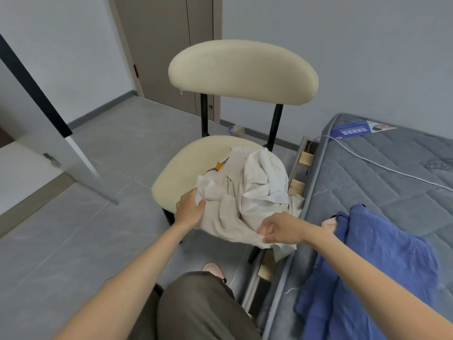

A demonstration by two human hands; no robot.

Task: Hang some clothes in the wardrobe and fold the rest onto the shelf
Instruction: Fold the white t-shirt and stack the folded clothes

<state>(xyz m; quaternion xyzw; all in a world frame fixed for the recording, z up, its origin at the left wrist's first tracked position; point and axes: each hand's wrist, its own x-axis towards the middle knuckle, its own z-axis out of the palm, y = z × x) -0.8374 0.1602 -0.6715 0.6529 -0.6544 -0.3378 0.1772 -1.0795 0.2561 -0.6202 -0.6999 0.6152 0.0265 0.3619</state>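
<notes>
The fingers (pixel 192 193) of the left hand (pixel 188 208) curl over the left edge of a heap of pale clothes (pixel 245 192), the thumb pressed into the cloth so that a fold is gripped between them. The fingers (pixel 267 230) of the right hand (pixel 284 228) are bent tight and pinch the lower hem of the beige garment (pixel 220 217) at the bottom of that heap, where it hangs over the front of the seat. The heap lies on the right half of a cream chair (pixel 186 163) with black legs, and a crumpled white garment (pixel 262 175) lies on top of the beige one. A small orange tag (pixel 219 166) shows near the collar. Just right of the chair is a grey mattress (pixel 392 173), with a blue garment (pixel 367 253) spread on its near end and a white cable (pixel 367 160) trailing across it. A pink slipper (pixel 213 269) rests on the tiled floor (pixel 73 241) below the chair.
</notes>
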